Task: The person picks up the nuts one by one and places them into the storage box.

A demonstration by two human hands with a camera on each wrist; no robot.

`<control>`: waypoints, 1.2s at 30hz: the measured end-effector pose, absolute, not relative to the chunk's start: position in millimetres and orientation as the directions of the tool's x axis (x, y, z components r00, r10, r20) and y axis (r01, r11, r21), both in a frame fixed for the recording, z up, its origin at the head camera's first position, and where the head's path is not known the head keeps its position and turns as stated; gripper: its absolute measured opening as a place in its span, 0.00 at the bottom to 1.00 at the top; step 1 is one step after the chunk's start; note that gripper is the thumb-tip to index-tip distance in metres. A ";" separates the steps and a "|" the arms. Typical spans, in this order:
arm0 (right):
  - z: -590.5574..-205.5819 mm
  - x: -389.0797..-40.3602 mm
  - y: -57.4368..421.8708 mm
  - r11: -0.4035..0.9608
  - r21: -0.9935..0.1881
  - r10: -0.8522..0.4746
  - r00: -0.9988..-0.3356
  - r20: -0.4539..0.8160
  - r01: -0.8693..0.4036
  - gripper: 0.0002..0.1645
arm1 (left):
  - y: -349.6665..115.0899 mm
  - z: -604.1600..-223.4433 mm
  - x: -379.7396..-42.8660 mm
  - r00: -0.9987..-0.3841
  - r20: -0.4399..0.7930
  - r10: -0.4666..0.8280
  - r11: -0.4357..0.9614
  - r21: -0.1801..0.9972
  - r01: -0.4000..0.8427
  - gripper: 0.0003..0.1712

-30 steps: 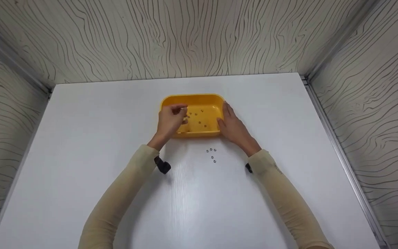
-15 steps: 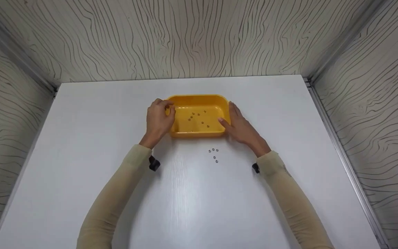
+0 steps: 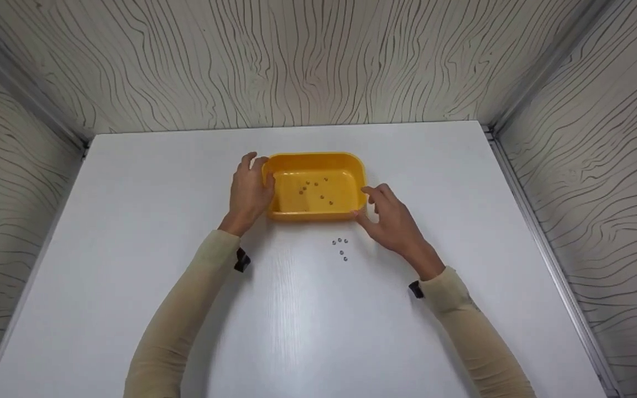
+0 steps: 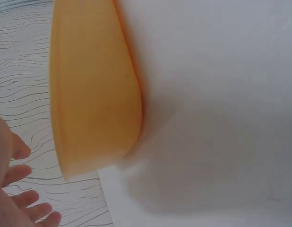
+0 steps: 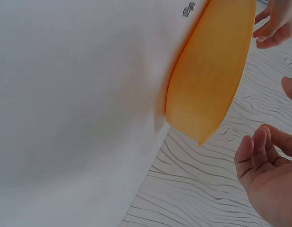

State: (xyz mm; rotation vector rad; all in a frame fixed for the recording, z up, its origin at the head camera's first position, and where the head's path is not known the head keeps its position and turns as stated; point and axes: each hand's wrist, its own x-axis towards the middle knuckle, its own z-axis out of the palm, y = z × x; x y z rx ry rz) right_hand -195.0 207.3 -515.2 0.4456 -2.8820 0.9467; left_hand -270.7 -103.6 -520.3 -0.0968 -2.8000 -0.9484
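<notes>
A yellow plastic tray [image 3: 318,216] stands on the white table with several small silvery nut-like pieces [image 3: 322,197] scattered on its floor. At its left end is my left hand [image 3: 247,190], the thumb by the rim and the fingers outside, relaxed. The left wrist view shows these fingers [image 4: 26,198] loosely spread, apart from the tray wall [image 4: 96,90]. My right hand [image 3: 393,221] is by the near right corner, its fingers loosely bent. In the right wrist view nothing is between the right thumb and fingers [image 5: 245,151], and they look apart from the tray.
Several more silvery pieces [image 3: 341,252] lie on the table [image 3: 291,309] in front of the tray. Wood-patterned panels [image 3: 307,61] enclose the table at the back and sides. A dark wrist device [image 3: 242,260] shows under the left sleeve cuff.
My left hand has left the tray's inside and moved to its left end. My right hand has drawn back from the right wall toward the near right corner.
</notes>
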 end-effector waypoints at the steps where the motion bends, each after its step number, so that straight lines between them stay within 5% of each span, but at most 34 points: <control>1: -514.8 -190.7 205.9 0.763 -0.557 -0.274 -0.945 0.179 -0.326 0.35 | -103.6 -520.9 -271.7 -0.986 0.167 0.007 0.799 0.592 0.106 0.27; 8: -516.2 -168.2 199.0 0.737 -0.462 -0.424 -0.870 0.253 -0.494 0.23 | -105.1 -524.5 -275.4 -0.995 0.080 0.056 0.866 0.493 0.089 0.36; 16: -526.5 -151.3 197.6 0.693 -0.355 -0.558 -0.779 0.287 -0.627 0.23 | -108.3 -531.1 -277.0 -0.994 0.038 0.107 0.892 0.439 0.113 0.35; 36: -555.8 -138.2 200.6 0.621 -0.239 -0.707 -0.665 0.241 -0.747 0.17 | -103.0 -536.0 -276.6 -0.992 -0.059 0.112 0.926 0.368 0.083 0.36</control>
